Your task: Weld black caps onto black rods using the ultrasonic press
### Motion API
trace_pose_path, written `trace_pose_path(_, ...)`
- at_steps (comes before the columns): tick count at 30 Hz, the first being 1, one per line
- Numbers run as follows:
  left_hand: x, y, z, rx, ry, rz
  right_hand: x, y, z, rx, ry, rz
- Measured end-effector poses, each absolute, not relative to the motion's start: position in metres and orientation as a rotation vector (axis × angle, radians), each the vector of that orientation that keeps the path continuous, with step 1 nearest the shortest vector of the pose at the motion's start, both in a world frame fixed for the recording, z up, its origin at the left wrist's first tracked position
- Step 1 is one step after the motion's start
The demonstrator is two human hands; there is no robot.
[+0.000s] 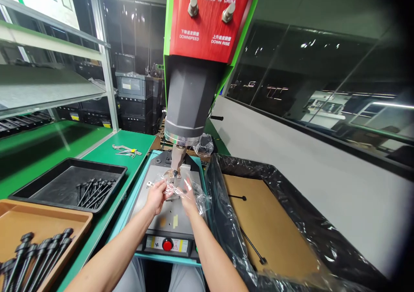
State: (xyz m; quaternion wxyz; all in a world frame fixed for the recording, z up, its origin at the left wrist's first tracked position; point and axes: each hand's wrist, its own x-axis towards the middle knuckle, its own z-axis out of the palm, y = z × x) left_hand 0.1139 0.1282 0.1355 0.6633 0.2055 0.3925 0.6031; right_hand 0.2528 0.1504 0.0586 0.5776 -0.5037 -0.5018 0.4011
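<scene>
A crumpled sheet of clear plastic film spans both my hands in front of the press's metal tip. My left hand is closed, its fingers pinching the film's left side. On the other side, my right hand has its fingers pointing up and holds the film, part of which hangs beyond the wrist. A small dark-topped piece stands right below the tip, partly covered by the film, so its shape is unclear. Both hands are over the grey metal base plate.
A red button sits on the base's front. Left are a black tray and a brown tray with black rod-like parts, and pliers. Right, a black-lined box holds two rods on cardboard. The red machine housing rises ahead.
</scene>
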Motion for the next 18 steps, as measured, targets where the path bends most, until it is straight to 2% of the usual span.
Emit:
trace_pose_path(8, 0.110, 0.124, 0.121, 0.465, 0.933, 1.361, 0.268, 0.112, 0.026, -1.542, -1.777, 0.663)
trace_pose_path(18, 0.105, 0.123, 0.112, 0.473, 0.941, 1.344, 0.276, 0.048, 0.036, -1.597, -2.081, 0.572)
